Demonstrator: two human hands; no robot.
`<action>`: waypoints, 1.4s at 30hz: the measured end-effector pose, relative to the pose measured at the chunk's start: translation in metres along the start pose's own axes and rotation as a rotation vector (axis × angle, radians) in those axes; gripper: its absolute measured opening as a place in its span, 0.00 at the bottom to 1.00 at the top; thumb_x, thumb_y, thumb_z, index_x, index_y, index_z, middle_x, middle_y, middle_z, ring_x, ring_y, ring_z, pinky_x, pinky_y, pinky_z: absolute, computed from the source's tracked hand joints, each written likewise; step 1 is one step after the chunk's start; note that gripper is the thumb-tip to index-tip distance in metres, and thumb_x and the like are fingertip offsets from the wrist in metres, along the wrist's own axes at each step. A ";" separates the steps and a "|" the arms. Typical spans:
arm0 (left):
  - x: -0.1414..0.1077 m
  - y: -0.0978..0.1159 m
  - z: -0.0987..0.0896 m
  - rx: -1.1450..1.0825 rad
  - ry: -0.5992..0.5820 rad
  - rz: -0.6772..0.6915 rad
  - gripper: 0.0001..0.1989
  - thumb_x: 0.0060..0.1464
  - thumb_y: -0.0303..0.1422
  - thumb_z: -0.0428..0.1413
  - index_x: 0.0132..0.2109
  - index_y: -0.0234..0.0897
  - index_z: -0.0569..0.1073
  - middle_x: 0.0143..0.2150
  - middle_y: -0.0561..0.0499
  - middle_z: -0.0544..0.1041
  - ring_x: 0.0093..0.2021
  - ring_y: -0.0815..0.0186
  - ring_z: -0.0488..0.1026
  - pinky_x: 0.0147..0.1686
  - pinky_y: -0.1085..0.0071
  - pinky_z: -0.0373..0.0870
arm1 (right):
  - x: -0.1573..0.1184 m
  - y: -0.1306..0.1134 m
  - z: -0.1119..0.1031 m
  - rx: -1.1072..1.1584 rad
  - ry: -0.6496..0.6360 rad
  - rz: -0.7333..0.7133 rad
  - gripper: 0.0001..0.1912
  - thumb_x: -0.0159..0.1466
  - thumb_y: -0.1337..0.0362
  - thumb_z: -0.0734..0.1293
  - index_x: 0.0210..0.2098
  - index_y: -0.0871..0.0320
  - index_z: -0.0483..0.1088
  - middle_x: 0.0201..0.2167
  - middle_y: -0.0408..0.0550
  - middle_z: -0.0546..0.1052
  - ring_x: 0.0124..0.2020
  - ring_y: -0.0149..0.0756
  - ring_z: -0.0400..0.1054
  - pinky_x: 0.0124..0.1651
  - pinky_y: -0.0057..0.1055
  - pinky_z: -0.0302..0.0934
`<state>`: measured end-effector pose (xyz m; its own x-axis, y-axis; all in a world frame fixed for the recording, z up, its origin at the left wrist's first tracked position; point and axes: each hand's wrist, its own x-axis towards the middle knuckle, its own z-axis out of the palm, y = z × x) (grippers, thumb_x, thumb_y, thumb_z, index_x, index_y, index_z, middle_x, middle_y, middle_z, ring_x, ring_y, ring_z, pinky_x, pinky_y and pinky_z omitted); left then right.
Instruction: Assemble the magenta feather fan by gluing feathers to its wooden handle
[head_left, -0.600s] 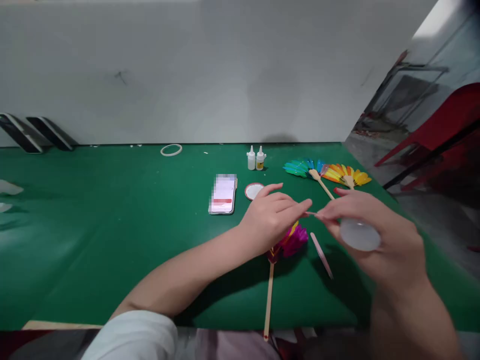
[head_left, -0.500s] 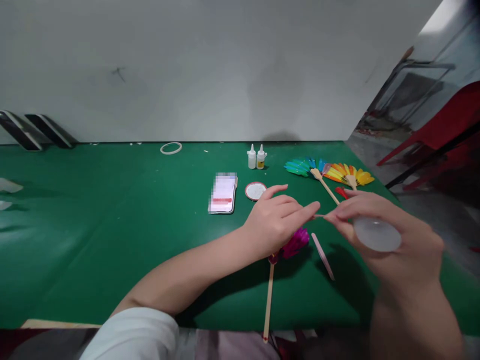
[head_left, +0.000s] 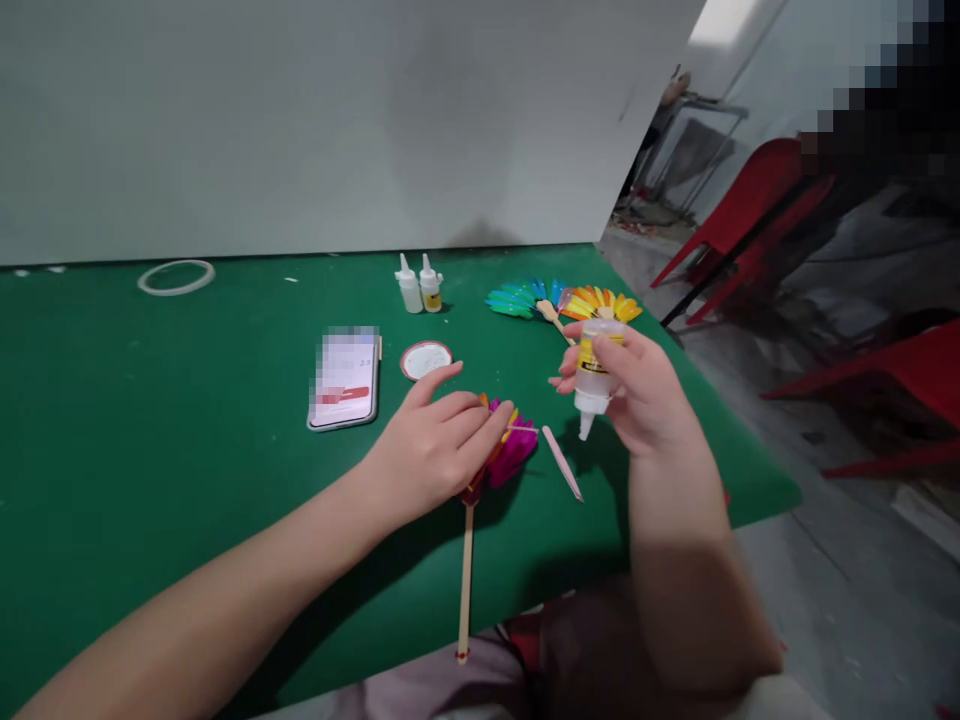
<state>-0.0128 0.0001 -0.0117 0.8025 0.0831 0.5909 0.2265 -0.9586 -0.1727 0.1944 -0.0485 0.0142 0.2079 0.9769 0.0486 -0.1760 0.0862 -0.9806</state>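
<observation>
My left hand (head_left: 442, 440) pinches a thin pale stick (head_left: 523, 429) between thumb and fingers, its tip pointing right. Beneath it lies a fan of magenta and orange feathers (head_left: 510, 455) with a wooden handle (head_left: 466, 580), partly hidden by that hand. My right hand (head_left: 637, 385) grips a small glue bottle (head_left: 592, 375) with a yellow label, held upside down with its white nozzle pointing at the table. Between the hands, pink tweezers (head_left: 562, 463) lie on the green tabletop, apart from both.
Two small white-capped bottles (head_left: 420, 285) stand behind a round white dish (head_left: 427, 360). A phone (head_left: 345, 380) lies left of it. Blue-green (head_left: 519, 300) and yellow-orange feather fans (head_left: 601, 302) lie at the back right. A pale ring (head_left: 176, 278) is at the back left. Red chairs (head_left: 739, 205) stand beyond the table.
My right hand has moved away from the left and turned the glue bottle nozzle-down. My left hand keeps the thin stick, now over the magenta feathers. The view has shifted right.
</observation>
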 end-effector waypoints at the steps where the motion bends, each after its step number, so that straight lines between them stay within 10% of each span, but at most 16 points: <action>1: -0.001 0.000 0.000 -0.005 -0.004 -0.002 0.13 0.56 0.24 0.48 0.48 0.34 0.69 0.31 0.50 0.78 0.36 0.67 0.73 0.52 0.54 0.62 | 0.001 0.003 0.000 0.031 0.009 0.004 0.16 0.53 0.52 0.67 0.35 0.56 0.67 0.22 0.38 0.70 0.18 0.26 0.65 0.27 0.28 0.66; 5: -0.002 0.001 -0.001 -0.012 -0.023 0.004 0.14 0.56 0.25 0.48 0.49 0.36 0.68 0.31 0.51 0.77 0.36 0.67 0.73 0.53 0.55 0.61 | 0.006 0.007 0.003 0.167 0.032 0.002 0.19 0.52 0.45 0.65 0.30 0.54 0.62 0.17 0.33 0.61 0.13 0.22 0.54 0.22 0.25 0.63; 14: -0.001 0.000 -0.001 -0.012 -0.012 0.028 0.11 0.55 0.24 0.50 0.46 0.33 0.69 0.29 0.52 0.76 0.34 0.68 0.72 0.52 0.55 0.62 | 0.010 0.012 0.006 0.264 -0.060 0.084 0.38 0.53 0.33 0.48 0.43 0.55 0.67 0.23 0.43 0.67 0.23 0.32 0.64 0.33 0.35 0.66; 24: -0.004 0.000 0.001 -0.016 -0.048 0.047 0.11 0.53 0.24 0.52 0.44 0.31 0.71 0.21 0.56 0.70 0.26 0.71 0.66 0.51 0.56 0.63 | 0.010 0.025 0.018 0.386 -0.067 0.160 0.17 0.60 0.49 0.60 0.37 0.54 0.67 0.26 0.40 0.70 0.27 0.30 0.67 0.38 0.34 0.64; 42: -0.003 0.000 -0.001 -0.043 -0.084 0.054 0.12 0.54 0.24 0.50 0.46 0.30 0.70 0.23 0.55 0.72 0.27 0.71 0.68 0.51 0.55 0.62 | 0.016 0.037 0.019 0.302 0.097 0.047 0.18 0.52 0.53 0.69 0.37 0.56 0.67 0.24 0.40 0.75 0.30 0.32 0.71 0.39 0.32 0.63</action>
<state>-0.0155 0.0002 -0.0128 0.8569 0.0514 0.5130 0.1589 -0.9729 -0.1678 0.1732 -0.0265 -0.0182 0.2815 0.9591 -0.0277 -0.4618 0.1101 -0.8801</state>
